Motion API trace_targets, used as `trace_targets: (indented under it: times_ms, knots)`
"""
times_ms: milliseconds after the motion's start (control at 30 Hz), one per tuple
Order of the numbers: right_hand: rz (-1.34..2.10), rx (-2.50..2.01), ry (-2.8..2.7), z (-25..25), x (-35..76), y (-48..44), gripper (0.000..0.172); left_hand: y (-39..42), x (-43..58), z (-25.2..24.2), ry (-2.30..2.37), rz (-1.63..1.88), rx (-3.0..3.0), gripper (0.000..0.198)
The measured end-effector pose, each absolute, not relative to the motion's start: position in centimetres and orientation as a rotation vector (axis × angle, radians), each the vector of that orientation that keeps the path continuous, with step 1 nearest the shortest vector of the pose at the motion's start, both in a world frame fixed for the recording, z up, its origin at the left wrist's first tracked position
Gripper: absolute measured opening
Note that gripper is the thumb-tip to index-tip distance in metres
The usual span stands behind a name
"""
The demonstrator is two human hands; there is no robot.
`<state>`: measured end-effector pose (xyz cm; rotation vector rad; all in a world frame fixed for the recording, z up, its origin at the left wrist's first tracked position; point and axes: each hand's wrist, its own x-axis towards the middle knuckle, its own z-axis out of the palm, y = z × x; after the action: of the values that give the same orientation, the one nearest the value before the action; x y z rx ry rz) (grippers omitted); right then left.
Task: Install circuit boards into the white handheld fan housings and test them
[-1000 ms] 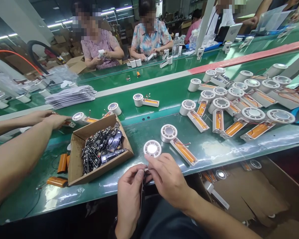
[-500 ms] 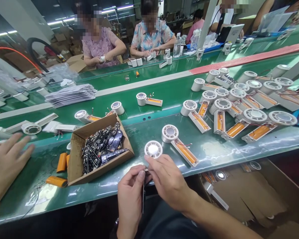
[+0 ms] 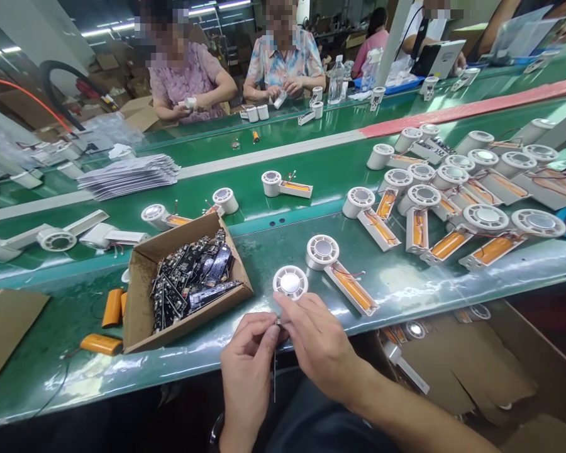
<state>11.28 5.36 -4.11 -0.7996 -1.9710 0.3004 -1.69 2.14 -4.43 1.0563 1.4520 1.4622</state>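
Between the thumb and fingers of my left hand [image 3: 248, 368] is a thin dark circuit board [image 3: 274, 377], seen almost edge-on and hanging below the fingertips. My right hand [image 3: 318, 346] meets it at the board's top end, its fingers closed on a small part that they mostly hide. Just beyond my fingertips stands a white handheld fan [image 3: 290, 283] with a round grille; its lower part is hidden by my hands. Right of it lies another fan [image 3: 322, 251], its open handle [image 3: 351, 287] showing an orange battery and thin wires.
A cardboard box [image 3: 136, 277] of circuit boards [image 3: 193, 277] stands left of my hands, beside orange batteries [image 3: 101, 344]. Many open fans [image 3: 485, 217] crowd the right side. Another cardboard box [image 3: 9, 333] is at the left edge. Co-workers sit across the belt [image 3: 245, 217].
A co-worker's hand at the left edge has gone from view, and a cardboard box shows there now. My hands stay at nearly the same spot with the circuit board.
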Motion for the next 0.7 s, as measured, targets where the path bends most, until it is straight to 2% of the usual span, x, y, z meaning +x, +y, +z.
trace_targets:
  times_ms: [300, 567, 700]
  knots:
    - [0.339, -0.841, -1.889, -4.27, 11.23, 5.02, 0.05, 2.03, -1.92, -3.84, 1.422, 1.422, 1.128, 0.008]
    - [0.434, -0.816, -1.891, -4.34, 11.81, 5.49, 0.047, 2.08, -2.11, -4.06, 1.392, 1.378, 1.002, 0.02]
    - [0.435, -0.885, -1.826, -4.51, 11.68, 5.06, 0.043, 1.84, -1.95, -4.21, 1.385, 1.423, 1.112, 0.013]
